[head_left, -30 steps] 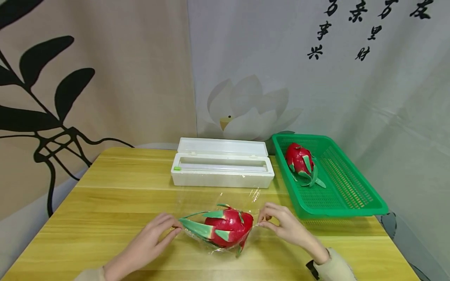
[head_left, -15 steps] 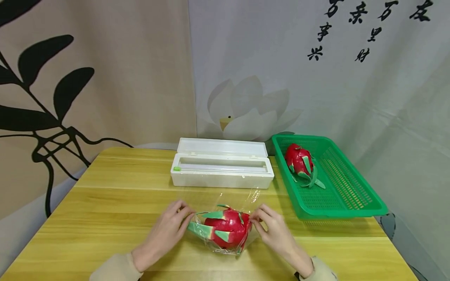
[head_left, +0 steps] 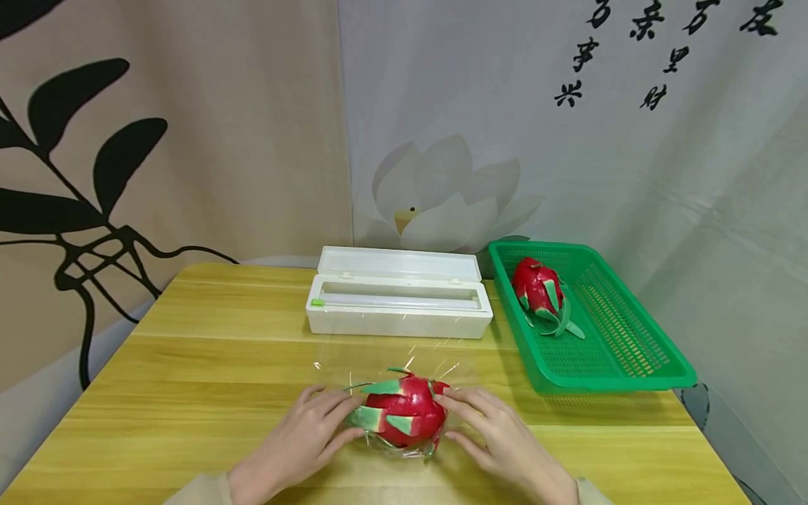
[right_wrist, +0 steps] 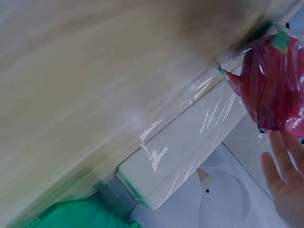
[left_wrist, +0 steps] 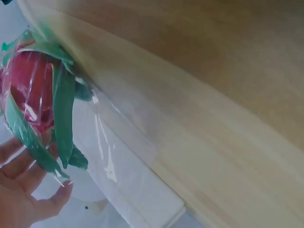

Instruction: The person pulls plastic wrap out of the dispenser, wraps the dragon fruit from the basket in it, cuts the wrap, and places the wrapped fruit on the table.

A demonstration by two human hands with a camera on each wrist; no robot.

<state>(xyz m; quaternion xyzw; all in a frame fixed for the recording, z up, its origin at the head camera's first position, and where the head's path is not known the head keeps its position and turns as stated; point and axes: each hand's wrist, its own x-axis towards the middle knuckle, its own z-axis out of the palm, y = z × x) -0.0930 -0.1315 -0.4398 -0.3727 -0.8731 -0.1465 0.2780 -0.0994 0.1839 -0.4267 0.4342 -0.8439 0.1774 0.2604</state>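
Note:
A red dragon fruit (head_left: 410, 410) with green scales lies on its side under clear plastic film (head_left: 369, 354) at the front of the table. My left hand (head_left: 312, 435) rests at its green leafy end, fingers extended against the wrapped tips. At the opposite, red end, my right hand (head_left: 499, 438) touches the film with fairly straight fingers. The left wrist view shows the left hand (left_wrist: 26, 190) with thumb and fingers spread beside the green scales. In the right wrist view, straight fingertips of the right hand (right_wrist: 287, 175) meet the wrapped fruit. The fruit's underside is hidden.
Behind the fruit stands a white film dispenser box (head_left: 398, 324) with its lid up, film stretching from it towards the fruit. A green basket (head_left: 621, 382) at the right holds another dragon fruit (head_left: 541, 291). The wooden table (head_left: 208, 365) ends before a printed curtain (head_left: 271, 140).
Both hands have moved inward to the fruit's ends, drawing the film closer around it. Their fingers have gone from pinching the film's edges to lying straighter against the wrapped fruit.

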